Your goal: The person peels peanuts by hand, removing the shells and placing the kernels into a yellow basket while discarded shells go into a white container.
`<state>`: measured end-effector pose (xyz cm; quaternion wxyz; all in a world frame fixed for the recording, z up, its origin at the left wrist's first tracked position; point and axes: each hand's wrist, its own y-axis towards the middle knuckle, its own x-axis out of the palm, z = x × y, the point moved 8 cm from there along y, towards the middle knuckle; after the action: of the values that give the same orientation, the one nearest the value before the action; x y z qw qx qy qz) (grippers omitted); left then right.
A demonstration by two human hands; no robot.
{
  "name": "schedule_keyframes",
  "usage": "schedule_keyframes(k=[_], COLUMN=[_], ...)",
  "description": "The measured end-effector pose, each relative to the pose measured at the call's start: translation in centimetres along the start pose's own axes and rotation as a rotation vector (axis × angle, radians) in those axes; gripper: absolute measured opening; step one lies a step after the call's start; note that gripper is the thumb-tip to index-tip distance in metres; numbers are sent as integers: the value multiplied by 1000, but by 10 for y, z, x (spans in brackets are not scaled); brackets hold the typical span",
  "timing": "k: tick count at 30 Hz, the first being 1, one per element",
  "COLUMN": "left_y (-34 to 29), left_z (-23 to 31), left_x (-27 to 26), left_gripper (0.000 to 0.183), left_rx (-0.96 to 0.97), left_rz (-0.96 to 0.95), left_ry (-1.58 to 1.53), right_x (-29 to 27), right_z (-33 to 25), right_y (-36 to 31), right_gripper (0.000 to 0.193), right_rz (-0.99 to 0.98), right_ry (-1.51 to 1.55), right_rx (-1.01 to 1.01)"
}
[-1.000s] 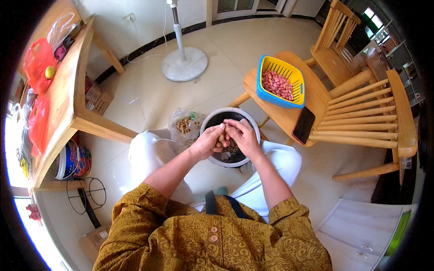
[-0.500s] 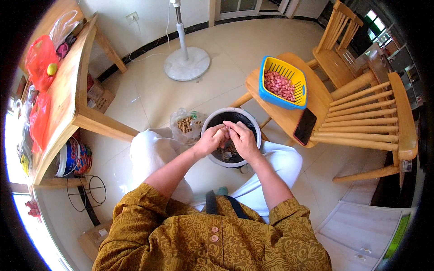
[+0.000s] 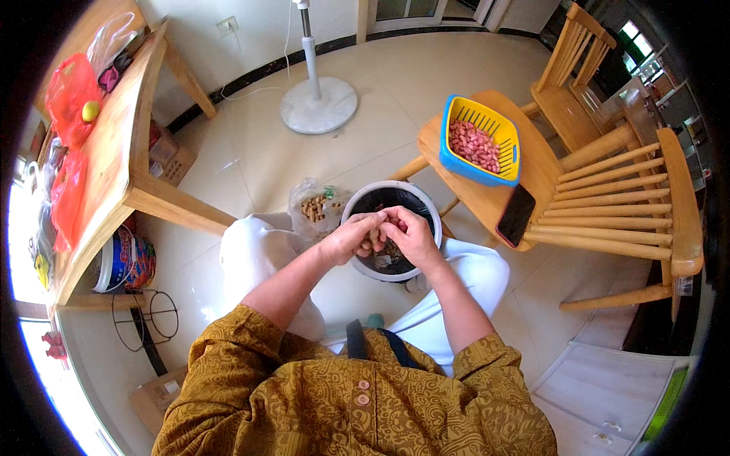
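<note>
Both my hands meet over a white-rimmed bin (image 3: 351,205) lined with a black bag, between my knees. Several unshelled peanuts (image 3: 372,242) lie in the curled fingers of my left hand (image 3: 350,237), and its thumb and fingertips press toward the right. My right hand (image 3: 411,239) is closed in a pinch against the left fingertips; what it pinches is too small to make out. Peanut shells and scraps show inside the bin below. Just left of the bin, a clear plastic bag (image 3: 304,220) on the floor holds more unshelled peanuts.
On a wooden chair (image 3: 541,182) at right sit a yellow-and-blue basket (image 3: 449,156) of pink shelled peanuts (image 3: 473,146) and a phone (image 3: 516,216). A stand's round white base (image 3: 327,106) is ahead. At left, a wooden table (image 3: 114,163) carries red plastic bags (image 3: 70,106).
My right fingers have curled in more over the left fingertips, and the peanuts in the left hand show more clearly. The view has shifted slightly.
</note>
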<state>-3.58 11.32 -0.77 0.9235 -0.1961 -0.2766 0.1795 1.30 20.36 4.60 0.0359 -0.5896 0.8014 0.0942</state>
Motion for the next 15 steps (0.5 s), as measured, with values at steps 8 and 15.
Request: schedule_keyframes(k=[8, 15], left_y=[-2, -1], left_z=[-12, -12], left_x=[8, 4], left_gripper=[50, 53], left_rx=[-101, -49], left_rz=[-108, -40], left_ry=[-69, -64], right_x=[5, 7], right_z=[-6, -37], right_y=[-1, -4], right_gripper=[14, 11], right_rz=[-69, -16], right_ry=[-106, -368], right_rx=[-14, -233])
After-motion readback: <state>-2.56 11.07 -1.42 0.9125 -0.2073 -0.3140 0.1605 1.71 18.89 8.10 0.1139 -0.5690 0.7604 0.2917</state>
